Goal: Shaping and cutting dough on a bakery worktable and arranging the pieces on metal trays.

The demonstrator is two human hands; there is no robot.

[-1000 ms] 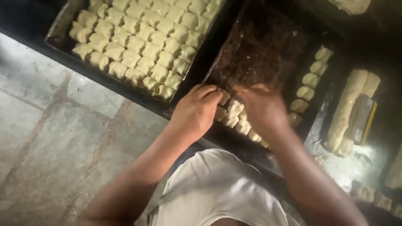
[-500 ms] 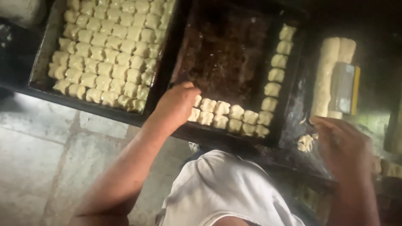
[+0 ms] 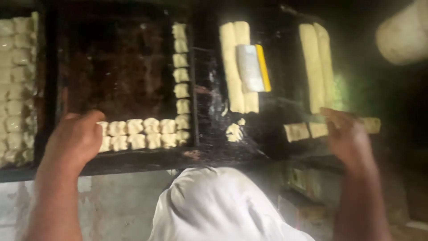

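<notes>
My left hand [image 3: 73, 140] rests at the near left corner of a dark baking tray [image 3: 116, 67], touching the row of pale dough pieces [image 3: 142, 133] along its near edge. More pieces [image 3: 180, 71] line the tray's right side. My right hand [image 3: 347, 138] reaches over a row of cut dough pieces [image 3: 307, 130] on the dark worktop. Whether its fingers grip a piece is blurred. Long dough logs [image 3: 234, 67] lie beyond, with a metal scraper [image 3: 252, 68] with a yellow edge on them.
A second tray [image 3: 18, 89] packed with dough pieces stands at the far left. Two more dough logs [image 3: 316, 62] lie at the right. A pale rounded object [image 3: 403, 31] sits at the top right. My white garment [image 3: 218, 205] fills the bottom centre above a stone floor [image 3: 120, 205].
The view has swung right. My right hand left the tray and moved right to the cut pieces on the worktop. My left hand stayed at the tray's near edge.
</notes>
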